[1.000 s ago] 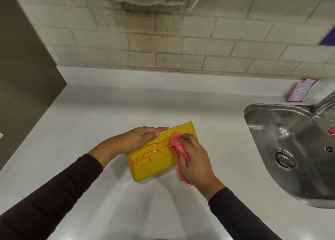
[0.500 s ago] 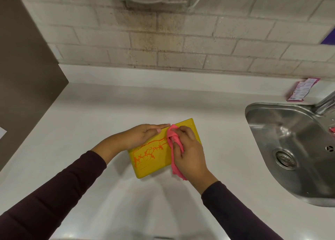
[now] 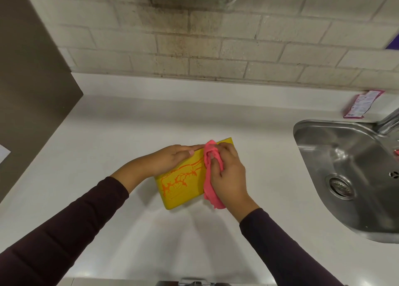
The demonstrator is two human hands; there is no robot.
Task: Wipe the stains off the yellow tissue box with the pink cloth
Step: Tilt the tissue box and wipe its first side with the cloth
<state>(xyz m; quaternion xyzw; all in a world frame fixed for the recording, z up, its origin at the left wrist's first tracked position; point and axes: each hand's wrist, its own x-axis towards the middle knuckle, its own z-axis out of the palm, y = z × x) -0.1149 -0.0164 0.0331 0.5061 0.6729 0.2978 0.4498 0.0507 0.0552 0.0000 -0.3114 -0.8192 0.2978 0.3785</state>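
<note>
The yellow tissue box [image 3: 183,190] lies flat on the white counter, streaked with orange stains [image 3: 179,177] across its top. My left hand [image 3: 172,158] rests on the box's far long edge, fingers flat along it, holding it in place. My right hand [image 3: 228,175] clutches the bunched pink cloth [image 3: 210,177] and presses it onto the right part of the box top. The cloth hangs down past the box's near edge. The box's right end is hidden under the cloth and hand.
A steel sink [image 3: 354,177] with a drain is set into the white counter [image 3: 108,145] at the right, its tap [image 3: 388,121] behind it. A pink-edged packet [image 3: 362,104] lies at the back wall. A brown panel [image 3: 32,91] stands at the left.
My right hand has slid the pink cloth toward the far edge of the box, close to my left fingertips. The left hand has stayed on the box edge.
</note>
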